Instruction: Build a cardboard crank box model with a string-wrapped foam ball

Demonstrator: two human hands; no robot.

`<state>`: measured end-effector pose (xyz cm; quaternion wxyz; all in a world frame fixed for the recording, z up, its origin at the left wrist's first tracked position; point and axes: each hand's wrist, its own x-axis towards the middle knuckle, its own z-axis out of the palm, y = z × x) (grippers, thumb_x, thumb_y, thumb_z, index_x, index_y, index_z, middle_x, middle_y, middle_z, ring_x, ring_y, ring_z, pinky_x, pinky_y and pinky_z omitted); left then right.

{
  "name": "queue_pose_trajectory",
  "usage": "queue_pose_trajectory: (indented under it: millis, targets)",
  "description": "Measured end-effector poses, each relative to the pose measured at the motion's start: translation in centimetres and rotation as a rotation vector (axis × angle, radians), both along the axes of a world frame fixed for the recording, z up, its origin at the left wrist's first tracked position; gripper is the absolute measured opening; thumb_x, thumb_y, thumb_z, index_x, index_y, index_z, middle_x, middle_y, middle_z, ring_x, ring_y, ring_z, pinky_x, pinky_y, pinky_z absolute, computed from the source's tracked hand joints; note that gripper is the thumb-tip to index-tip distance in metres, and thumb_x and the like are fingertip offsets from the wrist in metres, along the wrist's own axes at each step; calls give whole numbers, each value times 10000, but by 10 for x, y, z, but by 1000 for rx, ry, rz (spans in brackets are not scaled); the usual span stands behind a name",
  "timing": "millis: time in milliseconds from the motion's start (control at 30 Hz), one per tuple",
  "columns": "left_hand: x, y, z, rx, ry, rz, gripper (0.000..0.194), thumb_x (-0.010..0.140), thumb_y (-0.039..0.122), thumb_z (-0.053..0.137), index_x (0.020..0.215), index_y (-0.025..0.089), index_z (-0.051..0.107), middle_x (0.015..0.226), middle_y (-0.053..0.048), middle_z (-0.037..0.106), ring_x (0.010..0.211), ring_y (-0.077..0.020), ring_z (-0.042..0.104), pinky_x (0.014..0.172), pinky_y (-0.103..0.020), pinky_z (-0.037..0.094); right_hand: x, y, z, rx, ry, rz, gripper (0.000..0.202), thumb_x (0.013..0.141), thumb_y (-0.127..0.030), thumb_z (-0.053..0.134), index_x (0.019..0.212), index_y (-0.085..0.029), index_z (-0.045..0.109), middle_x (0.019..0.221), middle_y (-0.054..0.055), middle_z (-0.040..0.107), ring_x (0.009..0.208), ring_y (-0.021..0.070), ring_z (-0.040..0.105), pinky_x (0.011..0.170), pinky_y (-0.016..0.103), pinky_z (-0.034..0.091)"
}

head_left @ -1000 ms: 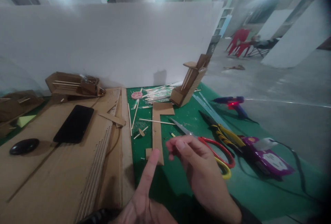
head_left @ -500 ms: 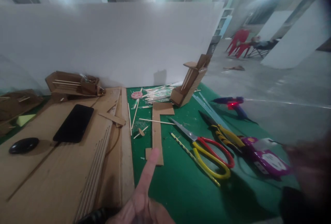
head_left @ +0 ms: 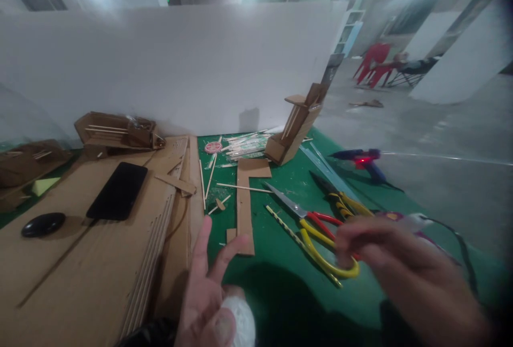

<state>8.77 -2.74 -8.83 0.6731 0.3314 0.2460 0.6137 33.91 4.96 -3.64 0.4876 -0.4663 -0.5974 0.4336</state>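
Observation:
My left hand (head_left: 208, 293) is at the bottom middle, thumb and lower fingers closed on a white rounded bundle (head_left: 243, 321) whose kind I cannot make out. Its index and middle fingers stretch forward, near the lower end of a bent cardboard strip (head_left: 243, 202) lying on the green mat (head_left: 280, 293). At the right, my right hand (head_left: 372, 245), smeared by motion, is over the handles of the scissors (head_left: 308, 229). Whether it touches them cannot be seen. Left of the scissors lies a yellow-and-black patterned stick (head_left: 286, 229). Yellow-handled pliers (head_left: 340, 197) lie beyond the right hand.
A tall cardboard construction (head_left: 294, 128) stands at the back beside wrapped sticks (head_left: 248, 146). A glue gun (head_left: 364, 162) with a red light lies right. Cardboard sheets (head_left: 60, 272) on the left hold a phone (head_left: 117, 191), a black mouse (head_left: 43, 225) and another cardboard construction (head_left: 120, 132).
My right hand has moved left from the right edge to the scissors' handles. My left hand has raised and spread its fingers, and the white bundle now shows in it.

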Motion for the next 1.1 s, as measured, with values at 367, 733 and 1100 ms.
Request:
queue_pose_trajectory:
  millis: [367, 733, 1100]
  targets:
    - [10, -6, 3, -70, 34, 154, 910, 793, 322, 721, 1495, 442, 155, 1485, -74, 451, 828, -165, 680, 735, -269, 559, -92, -22, 9, -17, -45, 718, 206, 873, -235, 643, 1075, -213, 674, 1044, 63, 674, 942, 191, 624, 849, 312, 484]
    - [9, -2, 3, -117, -124, 47, 1009, 706, 338, 798, 1503, 401, 182, 1388, -68, 560, 1178, -283, 597, 970, -343, 471, -99, -20, 4, -9, 61, 700, 111, 919, -189, 558, 859, -143, 638, 912, 83, 664, 902, 182, 614, 833, 322, 478]
    - [10, -2, -3, -169, -135, 54, 1111, 647, 418, 823, 1513, 391, 128, 1432, -59, 515, 1347, -295, 440, 1131, -418, 307, -99, -24, 0, -88, 170, 619, 170, 971, -302, 493, 908, -187, 599, 1036, 100, 655, 997, 208, 606, 892, 373, 471]
